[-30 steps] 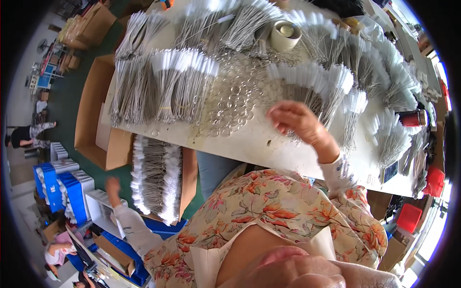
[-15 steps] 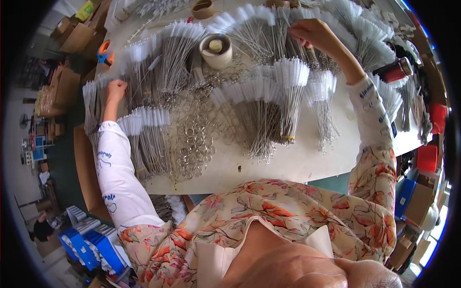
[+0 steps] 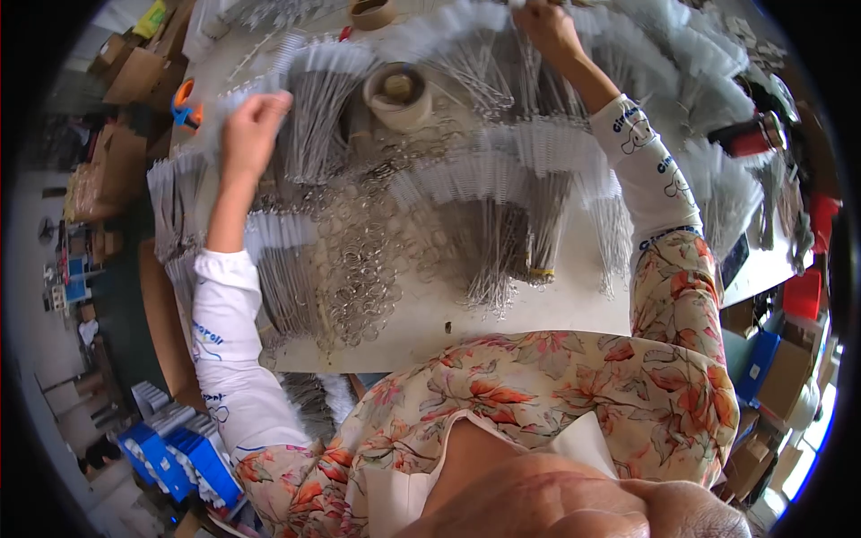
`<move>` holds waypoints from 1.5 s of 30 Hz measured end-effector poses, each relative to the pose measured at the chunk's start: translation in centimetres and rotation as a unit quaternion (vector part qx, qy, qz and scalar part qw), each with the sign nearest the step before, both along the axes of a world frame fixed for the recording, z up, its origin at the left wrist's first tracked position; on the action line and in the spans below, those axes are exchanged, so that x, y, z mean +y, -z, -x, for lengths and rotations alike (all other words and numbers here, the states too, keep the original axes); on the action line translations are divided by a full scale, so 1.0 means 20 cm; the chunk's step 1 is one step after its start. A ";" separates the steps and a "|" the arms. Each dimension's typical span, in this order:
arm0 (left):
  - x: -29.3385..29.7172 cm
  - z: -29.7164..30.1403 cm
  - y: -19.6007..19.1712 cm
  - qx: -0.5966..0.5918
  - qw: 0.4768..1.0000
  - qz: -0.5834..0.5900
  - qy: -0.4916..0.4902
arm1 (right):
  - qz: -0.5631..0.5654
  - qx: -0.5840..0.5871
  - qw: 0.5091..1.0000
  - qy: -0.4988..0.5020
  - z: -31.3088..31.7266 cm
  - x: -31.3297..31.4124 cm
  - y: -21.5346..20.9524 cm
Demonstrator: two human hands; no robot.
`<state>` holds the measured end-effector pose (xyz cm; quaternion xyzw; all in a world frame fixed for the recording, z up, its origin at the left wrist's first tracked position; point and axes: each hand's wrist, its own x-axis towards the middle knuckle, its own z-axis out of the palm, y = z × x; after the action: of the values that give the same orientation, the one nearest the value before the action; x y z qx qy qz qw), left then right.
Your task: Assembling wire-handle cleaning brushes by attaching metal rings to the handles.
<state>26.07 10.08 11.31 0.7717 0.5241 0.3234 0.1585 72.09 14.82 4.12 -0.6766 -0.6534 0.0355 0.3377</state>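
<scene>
Bundles of thin wire brushes with white bristle heads cover the table. My left hand [image 3: 254, 130] is raised over the left side, beside a brush bundle [image 3: 325, 112]. Its fingers are curled together, and anything between them is too small or blurred to make out. Up at the far edge of the view, my right hand [image 3: 547, 31] is closed among the bristle heads of the far brushes. Whatever it grips is hidden. Between the bundles spreads a heap of small metal rings [image 3: 359, 269]. Closer to me lies another group of brushes [image 3: 498, 233].
A roll of tape [image 3: 399, 99] stands behind the rings, with a brown tape roll [image 3: 372, 13] farther back. Orange-handled scissors [image 3: 186, 106] lie at the far left. A dark red bottle [image 3: 752, 136] is at the right. Blue boxes [image 3: 179, 462] stand at lower left.
My left hand has moved right and farther away from me, rising from the left bundles. My right hand has shifted left and farther off, to the upper edge. The view has tilted slightly.
</scene>
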 end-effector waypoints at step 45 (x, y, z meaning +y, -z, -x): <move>-0.81 0.09 -0.31 -0.274 0.944 0.183 -0.024 | -0.158 0.152 0.975 0.046 -0.16 -0.55 -0.62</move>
<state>24.28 -6.03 17.56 0.5982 0.5287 0.4249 0.4267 75.28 3.83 16.56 -0.6304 -0.5604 0.0187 0.5368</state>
